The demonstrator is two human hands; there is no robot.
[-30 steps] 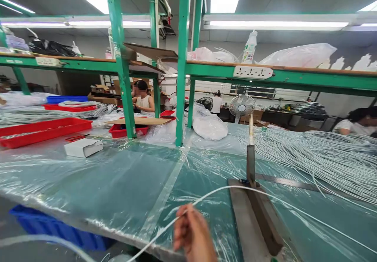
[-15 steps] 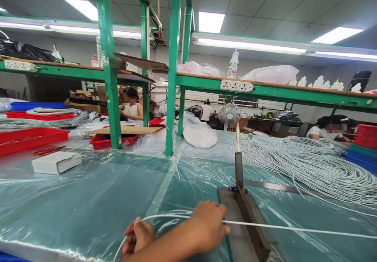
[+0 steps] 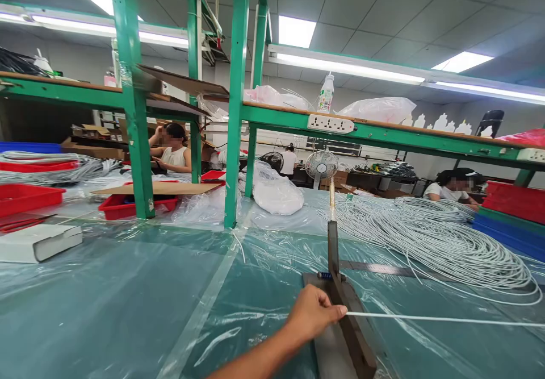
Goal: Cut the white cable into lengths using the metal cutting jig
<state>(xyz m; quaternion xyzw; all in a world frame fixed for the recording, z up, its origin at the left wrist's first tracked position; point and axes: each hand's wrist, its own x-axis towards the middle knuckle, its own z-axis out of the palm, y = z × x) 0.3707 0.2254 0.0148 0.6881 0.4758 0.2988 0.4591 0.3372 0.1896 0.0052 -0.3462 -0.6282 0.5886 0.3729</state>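
My left hand [image 3: 314,313] reaches in from the bottom, its thumb and fingertips pinched on a thin white cable [image 3: 426,317]. From my fingertips the cable runs nearly straight to the right edge of the view; no length of it shows to the left of my hand. Beneath and beside my fingers stands a metal lever cutter [image 3: 355,333] with a flat base, a small dark spring and a raised lever with a pale handle [image 3: 332,197]. My hand is over its base, close to the long bar. My right hand is out of view.
Beyond the cutter lie a steel ruler [image 3: 383,268] and a large pile of coiled white cable [image 3: 443,242]. A white box [image 3: 40,242] and red trays [image 3: 29,197] stand at left. Green posts [image 3: 234,140] carry a shelf. Co-workers sit farther back.
My left hand has moved right along the cutter with the cable. My right hand, which held the cable at lower left, has left the view. The scene has shifted left.
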